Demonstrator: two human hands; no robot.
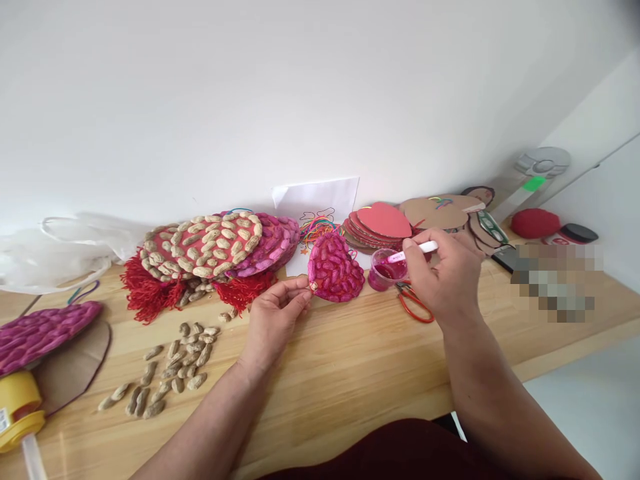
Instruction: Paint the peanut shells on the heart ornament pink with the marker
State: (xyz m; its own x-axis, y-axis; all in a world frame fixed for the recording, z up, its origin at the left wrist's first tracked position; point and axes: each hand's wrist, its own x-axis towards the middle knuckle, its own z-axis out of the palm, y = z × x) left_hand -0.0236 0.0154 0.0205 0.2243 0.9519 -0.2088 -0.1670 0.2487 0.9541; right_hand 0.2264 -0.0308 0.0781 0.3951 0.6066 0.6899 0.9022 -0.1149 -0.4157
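A small rounded piece covered in magenta-painted peanuts (337,267) is held up by its left edge, pinched between the thumb and fingers of my left hand (275,319). My right hand (449,275) grips a white-handled paintbrush (425,248), its pink-stained end down in a clear plastic cup (376,279) of magenta paint. The brush's tip is hidden in the cup. Orange-handled scissors (419,308) lie on the table just below the cup, near my right hand.
Loose peanuts (177,367) lie on the wooden table (345,387) at left. Behind them stand peanut-covered discs (220,243) with red yarn tassels (150,293). Red cardboard pieces (385,220) are stacked behind the cup. A yellow bottle (20,400) is at front left; red yarn (535,223) sits right.
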